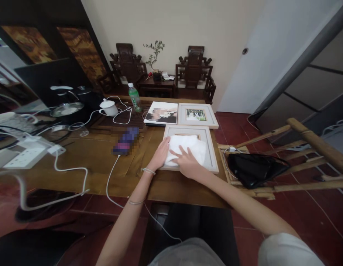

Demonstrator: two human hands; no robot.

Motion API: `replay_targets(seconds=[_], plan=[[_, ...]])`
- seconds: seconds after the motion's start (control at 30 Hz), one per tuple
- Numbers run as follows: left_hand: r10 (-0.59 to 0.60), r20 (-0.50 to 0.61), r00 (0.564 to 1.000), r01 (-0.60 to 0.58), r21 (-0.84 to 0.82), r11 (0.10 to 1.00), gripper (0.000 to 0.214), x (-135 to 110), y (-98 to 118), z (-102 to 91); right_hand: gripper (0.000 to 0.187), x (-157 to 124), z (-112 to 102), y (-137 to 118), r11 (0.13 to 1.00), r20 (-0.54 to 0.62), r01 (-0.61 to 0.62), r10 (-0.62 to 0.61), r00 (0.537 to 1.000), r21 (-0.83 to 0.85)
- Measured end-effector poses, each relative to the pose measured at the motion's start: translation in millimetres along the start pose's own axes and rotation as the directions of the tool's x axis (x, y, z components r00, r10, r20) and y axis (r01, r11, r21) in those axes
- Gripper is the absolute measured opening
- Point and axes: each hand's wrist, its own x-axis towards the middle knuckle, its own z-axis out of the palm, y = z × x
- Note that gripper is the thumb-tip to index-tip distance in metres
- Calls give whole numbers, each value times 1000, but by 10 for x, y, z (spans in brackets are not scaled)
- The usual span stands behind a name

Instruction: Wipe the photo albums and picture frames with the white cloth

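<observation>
Hands, head view (only 1 view): right hand (189,162) is spread flat on a white cloth (200,149), fingers apart, not clenched; left hand (160,154) lies along the left side of the near frame (213,153), touching it, but can't tell if it's gripping the rim or just resting there. Near frame lies flat on the table (99,147), cloth bunched over its middle and hiding most of the picture inside. Risks, my read: 1) near frame sits close to the table's right edge, so a hard push that way with a loose left hand could slide it off. 2) Far push: frame 2 (196,115) is just beyond, itself right at that edge, and could get shunted; the picture panel (161,112) beside it could take a knock too. 3) Heavy palm pressure could flex whatever covers the picture; can't tell if it's glass. Grit under the cloth would scratch it. 4) Loose folds could snag on the inner lip. 5) The phone (125,142) has a cable (108,181) running over the near edge close to the left forearm; hook it and the phone gets dragged.
</observation>
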Motion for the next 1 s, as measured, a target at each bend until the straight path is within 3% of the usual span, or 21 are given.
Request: replay_targets(seconds=[0.17,0.3,0.4,0.53,0.63,0.73,0.87,1.0], plan=[[62,-8,998,-62,0,998,59,-10,5,2,48,475,-5,234,993,-124,-91,82,989,-71],[60,2,998,-60,20,998,58,-9,-22,-1,48,596,-62,314,988,-167,-129,113,980,-88],[61,-6,998,-61,10,998,55,-11,-28,-5,48,452,-45,227,996,-113,-59,50,992,-74],[61,1,998,-61,31,998,52,-12,-17,-13,51,13,5,112,997,-20,70,-71,997,-38],[92,7,996,-92,87,992,49,-9,-33,-11,55,-339,-32,159,999,-42,21,-22,999,-24],[158,12,987,-158,137,978,42,-6,-90,5,56,-583,-140,275,997,16,-66,67,998,-36],[208,5,978,-206,151,967,41,1,-167,34,52,-664,-217,323,991,49,-111,115,992,-72],[213,-11,977,-209,154,966,44,4,-185,47,47,-465,-115,162,996,-13,-68,67,998,-62]])
